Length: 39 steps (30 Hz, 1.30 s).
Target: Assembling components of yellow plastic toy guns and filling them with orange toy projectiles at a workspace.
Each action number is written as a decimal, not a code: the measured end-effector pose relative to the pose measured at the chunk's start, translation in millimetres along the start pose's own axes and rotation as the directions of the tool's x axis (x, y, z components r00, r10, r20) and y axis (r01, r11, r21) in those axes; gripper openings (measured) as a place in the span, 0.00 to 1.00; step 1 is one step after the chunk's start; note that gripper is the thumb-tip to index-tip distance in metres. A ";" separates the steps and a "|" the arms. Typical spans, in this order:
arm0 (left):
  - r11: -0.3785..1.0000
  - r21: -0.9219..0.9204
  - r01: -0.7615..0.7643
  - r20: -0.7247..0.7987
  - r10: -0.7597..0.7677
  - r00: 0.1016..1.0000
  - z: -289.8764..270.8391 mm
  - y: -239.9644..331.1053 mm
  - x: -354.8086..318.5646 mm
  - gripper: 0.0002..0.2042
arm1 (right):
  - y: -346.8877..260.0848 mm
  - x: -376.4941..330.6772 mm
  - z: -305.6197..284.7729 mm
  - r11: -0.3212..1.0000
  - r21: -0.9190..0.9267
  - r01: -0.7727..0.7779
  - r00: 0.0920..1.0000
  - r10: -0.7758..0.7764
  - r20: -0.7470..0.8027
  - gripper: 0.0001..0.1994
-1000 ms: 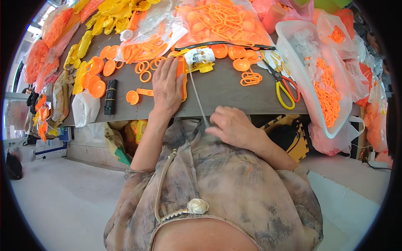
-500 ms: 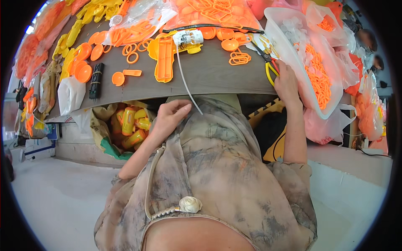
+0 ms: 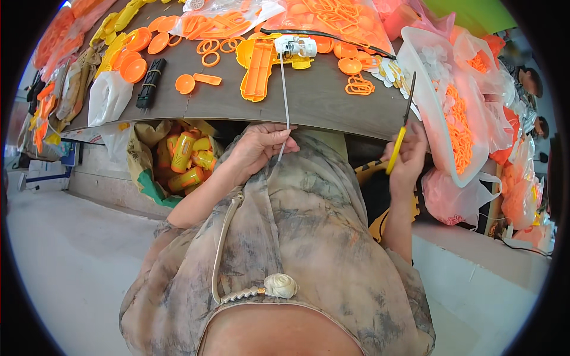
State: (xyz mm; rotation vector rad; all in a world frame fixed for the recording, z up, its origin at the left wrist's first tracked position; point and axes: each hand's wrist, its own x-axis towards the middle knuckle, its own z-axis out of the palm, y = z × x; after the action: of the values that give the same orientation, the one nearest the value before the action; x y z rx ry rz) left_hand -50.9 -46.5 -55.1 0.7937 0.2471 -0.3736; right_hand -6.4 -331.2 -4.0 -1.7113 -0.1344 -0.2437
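On the table lies a yellow housing with an orange grip (image 3: 257,71), shaped like a toy gun. A white cylindrical part (image 3: 297,47) sits at its upper right. From that part a thin white tube (image 3: 284,89) runs down past the table's near edge. My left hand (image 3: 258,149) pinches the tube between thumb and fingers near its lower end, above my lap. My right hand (image 3: 409,153), just off the table edge at the right, is closed around the yellow handles of scissors (image 3: 399,142). Their dark blades point up and away, apart from the tube.
A white bin (image 3: 424,110) of orange links stands at the right. Orange cups (image 3: 133,70), rings (image 3: 210,58) and a black bundle (image 3: 151,83) lie at the left. Below the table, a sack (image 3: 141,155) holds yellow and orange parts. Bags of orange pieces line the back.
My left hand has moved right and taken hold of the tube, which now hangs straighter. My right hand has lifted the scissors off the table and drawn them nearer. The view has shifted slightly.
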 end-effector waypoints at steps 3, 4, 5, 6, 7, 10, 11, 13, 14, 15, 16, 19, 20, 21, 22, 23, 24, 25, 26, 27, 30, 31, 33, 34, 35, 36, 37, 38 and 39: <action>1.000 -0.013 0.007 0.001 -0.007 1.000 4.7 2.6 -0.5 0.15 | -8.5 -20.9 23.7 0.888 0.339 -0.310 0.917 0.185 0.353 0.33; 0.999 -0.030 0.012 0.000 -0.012 1.000 5.3 2.6 -0.7 0.15 | -11.9 -21.1 26.1 0.893 0.204 -0.402 0.825 0.256 0.503 0.32; 0.999 -0.032 0.009 0.000 -0.009 1.000 6.0 2.4 -1.1 0.15 | -8.3 -23.4 27.7 0.894 0.203 -0.400 0.824 0.254 0.506 0.32; 0.999 -0.044 0.014 0.002 -0.014 1.000 6.6 2.2 -1.6 0.15 | -0.7 -26.7 29.2 0.865 0.142 -0.481 0.711 0.290 0.641 0.32; 0.998 -0.054 0.020 0.004 -0.020 1.000 6.8 1.6 -1.9 0.15 | 3.9 -28.7 30.7 0.833 0.070 -0.549 0.575 0.316 0.755 0.32; 0.998 -0.048 0.033 0.002 -0.033 0.999 6.7 2.0 -1.6 0.16 | 11.7 -26.0 39.0 0.925 -0.100 -0.366 0.575 0.310 0.757 0.35; 0.998 -0.051 0.032 0.000 -0.032 0.999 6.7 1.0 -1.4 0.16 | 14.4 -24.2 42.2 0.967 -0.222 -0.127 0.608 0.253 0.753 0.36; 0.997 -0.069 0.021 0.018 -0.020 1.000 6.5 -0.6 -0.3 0.17 | 14.7 -23.4 51.0 0.966 -0.231 -0.119 0.593 0.256 0.763 0.36; 0.997 -0.069 0.021 0.017 -0.020 1.000 6.3 -1.0 0.1 0.17 | 14.4 -23.9 55.2 0.965 -0.238 -0.111 0.582 0.257 0.772 0.36; 0.997 -0.068 0.025 0.018 -0.024 1.000 6.2 -1.5 0.3 0.18 | 13.9 -25.0 58.3 0.965 -0.238 -0.111 0.581 0.257 0.772 0.36; 0.997 -0.067 0.028 0.017 -0.027 0.999 5.7 -1.8 0.4 0.19 | 13.4 -26.4 61.3 0.968 -0.244 -0.062 0.595 0.232 0.770 0.34; 0.998 -0.052 0.044 0.018 -0.044 0.999 3.4 -2.9 0.9 0.21 | 13.6 -31.0 69.0 0.973 -0.229 0.009 0.648 0.169 0.743 0.33; 0.998 -0.051 0.046 0.017 -0.045 0.999 2.7 -3.0 0.7 0.21 | 12.4 -30.6 70.7 0.969 -0.247 0.010 0.653 0.181 0.735 0.33; 0.998 -0.059 0.038 0.030 -0.036 0.999 1.9 -3.1 0.4 0.21 | 12.1 -30.5 71.7 0.964 -0.265 0.010 0.658 0.194 0.728 0.33; 0.997 -0.067 0.030 0.044 -0.027 0.999 1.5 -2.6 0.9 0.22 | 13.6 -30.1 72.4 0.964 -0.265 0.009 0.660 0.193 0.726 0.33; 0.997 -0.066 0.031 0.045 -0.028 0.999 1.4 -2.6 1.2 0.22 | 16.1 -30.3 73.0 0.967 -0.255 -0.006 0.658 0.196 0.727 0.33; 0.998 -0.060 0.034 0.034 -0.032 0.999 1.4 -2.9 1.2 0.22 | 18.1 -30.7 73.4 0.969 -0.245 -0.022 0.656 0.199 0.728 0.33; 0.998 -0.056 0.034 0.022 -0.033 0.999 1.6 -3.0 0.7 0.22 | 18.7 -30.7 73.6 0.969 -0.246 -0.021 0.656 0.199 0.728 0.33; 0.998 -0.057 0.034 0.021 -0.033 0.999 1.3 -3.1 -0.1 0.22 | 19.0 -31.0 73.6 0.971 -0.237 -0.040 0.648 0.206 0.733 0.33; 0.998 -0.054 0.032 0.027 -0.030 0.999 0.8 -3.3 -1.2 0.23 | 19.6 -31.7 73.8 0.972 -0.228 -0.061 0.641 0.213 0.738 0.32; 0.998 -0.052 0.035 0.031 -0.033 0.999 1.3 -2.5 -2.1 0.23 | 24.7 -33.3 75.4 0.980 -0.198 -0.039 0.661 0.174 0.730 0.30; 0.998 -0.055 0.035 0.025 -0.033 0.999 1.4 -2.3 -2.4 0.23 | 22.2 -32.4 75.9 0.980 -0.197 -0.039 0.659 0.174 0.732 0.30; 0.998 -0.057 0.037 0.016 -0.036 0.999 0.7 -2.3 -2.9 0.23 | 15.1 -30.4 77.4 0.968 -0.235 -0.085 0.640 0.234 0.732 0.28; 0.998 -0.057 0.041 0.013 -0.040 0.999 1.0 -2.1 -1.9 0.23 | 15.2 -29.6 77.3 0.968 -0.236 -0.085 0.641 0.234 0.731 0.28; 0.998 -0.057 0.041 0.014 -0.040 0.999 1.7 -1.5 -0.9 0.23 | 15.4 -28.5 77.3 0.964 -0.250 -0.095 0.640 0.252 0.726 0.26; 0.998 -0.054 0.039 0.008 -0.039 0.999 2.8 -0.6 0.2 0.22 | 15.5 -27.0 77.2 0.959 -0.264 -0.105 0.639 0.268 0.721 0.25; 0.998 -0.052 0.037 0.004 -0.037 0.999 4.0 -0.5 0.8 0.22 | 14.4 -26.0 76.9 0.959 -0.264 -0.104 0.641 0.267 0.720 0.25; 0.998 -0.050 0.036 0.008 -0.036 0.999 4.6 -0.4 1.9 0.22 | 12.2 -24.2 76.2 0.952 -0.287 -0.108 0.640 0.287 0.713 0.23; 0.998 -0.042 0.036 0.032 -0.035 0.999 4.9 -0.2 3.2 0.22 | 10.3 -22.0 75.2 0.944 -0.310 -0.111 0.640 0.306 0.704 0.22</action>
State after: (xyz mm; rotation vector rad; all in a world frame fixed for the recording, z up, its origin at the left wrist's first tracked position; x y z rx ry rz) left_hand -47.7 -51.0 -53.1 0.7416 0.2392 -0.4124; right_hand -19.0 -257.5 -29.7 -1.9608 -0.5288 0.6803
